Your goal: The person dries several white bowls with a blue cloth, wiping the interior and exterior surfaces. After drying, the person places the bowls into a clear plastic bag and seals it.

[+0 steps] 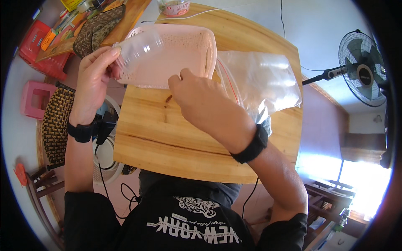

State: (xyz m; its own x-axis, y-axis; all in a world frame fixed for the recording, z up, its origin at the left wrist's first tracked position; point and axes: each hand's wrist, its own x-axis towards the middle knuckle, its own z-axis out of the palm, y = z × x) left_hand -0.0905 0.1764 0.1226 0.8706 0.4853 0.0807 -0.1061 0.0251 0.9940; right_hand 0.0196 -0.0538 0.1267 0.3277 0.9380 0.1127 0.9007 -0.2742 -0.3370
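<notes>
My left hand (100,64) grips a clear plastic cup (143,47) by its ribbed rim end, with the thumb on top. Tilted nearly on its side, the cup is held over the left part of a pale pink plastic basket (176,67). My right hand (201,94) hovers at the basket's front edge, its fingers curled. Its fingertips are turned away, so whether they pinch anything is hidden. Under and beyond that wrist lies a clear plastic zip bag (267,81) with a red stripe along its mouth; shiny, rounded shapes show through it.
The wooden table (188,150) carries a plastic tub (176,8) and a white cable (188,17) at its far side. A second table with a patterned cloth pouch (99,31) stands left. A woven chair (58,125) is near my left arm; a fan (364,73) stands right.
</notes>
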